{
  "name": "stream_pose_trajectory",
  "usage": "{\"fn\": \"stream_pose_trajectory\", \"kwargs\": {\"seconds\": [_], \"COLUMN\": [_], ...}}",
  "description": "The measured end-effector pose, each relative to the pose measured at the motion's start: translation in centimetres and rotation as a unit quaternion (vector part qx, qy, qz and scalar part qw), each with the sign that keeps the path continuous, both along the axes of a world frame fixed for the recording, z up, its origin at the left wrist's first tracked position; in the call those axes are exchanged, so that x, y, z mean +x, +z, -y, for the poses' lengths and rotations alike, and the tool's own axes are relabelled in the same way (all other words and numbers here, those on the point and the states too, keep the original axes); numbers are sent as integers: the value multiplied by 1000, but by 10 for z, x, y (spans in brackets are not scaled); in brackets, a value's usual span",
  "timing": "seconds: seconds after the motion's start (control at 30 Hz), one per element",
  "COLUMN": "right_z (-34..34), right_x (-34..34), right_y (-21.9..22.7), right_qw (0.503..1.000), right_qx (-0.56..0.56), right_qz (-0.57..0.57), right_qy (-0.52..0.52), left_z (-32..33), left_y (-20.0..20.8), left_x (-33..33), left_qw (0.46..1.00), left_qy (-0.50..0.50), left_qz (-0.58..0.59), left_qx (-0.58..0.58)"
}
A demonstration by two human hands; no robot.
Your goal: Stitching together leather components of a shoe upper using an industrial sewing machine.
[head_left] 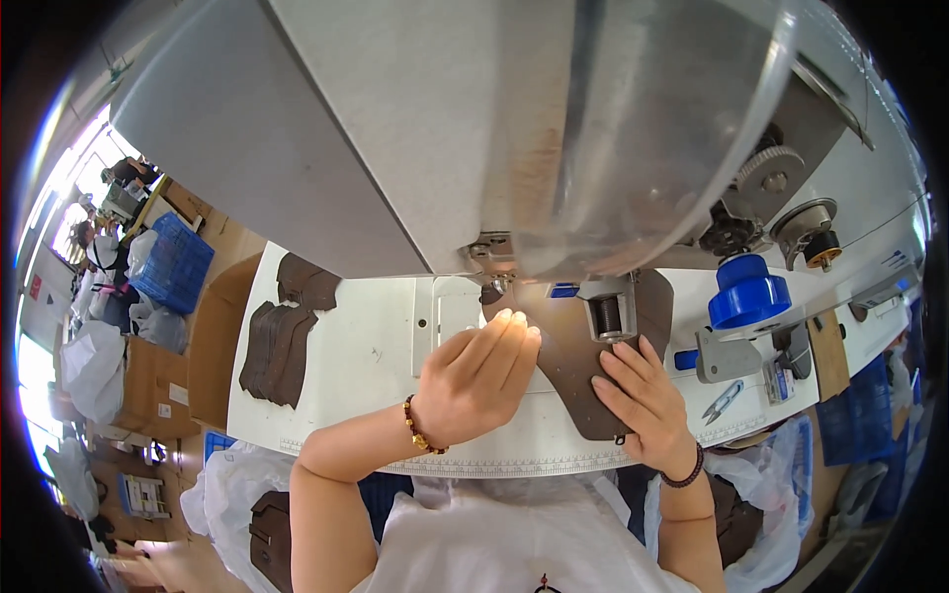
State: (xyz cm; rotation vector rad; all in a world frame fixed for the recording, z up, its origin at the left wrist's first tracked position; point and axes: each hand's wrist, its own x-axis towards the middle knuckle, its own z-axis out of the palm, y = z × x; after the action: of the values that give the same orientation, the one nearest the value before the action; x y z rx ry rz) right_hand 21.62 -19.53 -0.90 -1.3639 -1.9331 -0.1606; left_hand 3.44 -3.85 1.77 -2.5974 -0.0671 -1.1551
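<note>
A brown leather-like piece (pixel 593 395) lies on the white sewing machine bed, its upper left edge by the needle area (pixel 502 282). My left hand (pixel 479 376) is raised over the piece's left edge, its fingers pressed together and pointing to the needle. Whatever those fingers pinch, if anything, is hidden under them. Flat on the lower right of the piece rests my right hand (pixel 643 405), fingers spread, beside a metal roller-like guide (pixel 606 314). The large pale sewing machine head (pixel 554 128) covers the upper view.
Stacked brown pieces (pixel 279 351) lie at the table's left. On the right are thread snips (pixel 724 401), a blue knob (pixel 748 292) and a small box (pixel 779 381). A ruler strip (pixel 474 465) follows the near edge. Plastic bags (pixel 232 504) hang below; cartons (pixel 158 385) stand left.
</note>
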Motion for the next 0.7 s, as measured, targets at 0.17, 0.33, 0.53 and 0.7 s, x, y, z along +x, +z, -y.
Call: {"fn": "stream_pose_trajectory", "kwargs": {"seconds": [0.17, 0.33, 0.53, 0.7], "right_z": [-3, -1, -3, -8], "right_x": [-6, -25, -56, -79], "right_y": [0, -1, -4, -13], "right_qw": [999, 996, 987, 981], "right_qx": [-7, 20, 23, 36], "right_qz": [44, 58, 118, 116], "right_qy": [-23, -62, -104, -152], "left_z": [-9, -18, -29, -35], "left_y": [1, 0, -4, -7], "left_x": [1, -1, -4, -9], "left_qw": [1000, 999, 998, 994], "left_qy": [-1, -28, -43, -55], "left_qz": [4, 8, 20, 0], "left_qx": [-26, -21, -29, -96]}}
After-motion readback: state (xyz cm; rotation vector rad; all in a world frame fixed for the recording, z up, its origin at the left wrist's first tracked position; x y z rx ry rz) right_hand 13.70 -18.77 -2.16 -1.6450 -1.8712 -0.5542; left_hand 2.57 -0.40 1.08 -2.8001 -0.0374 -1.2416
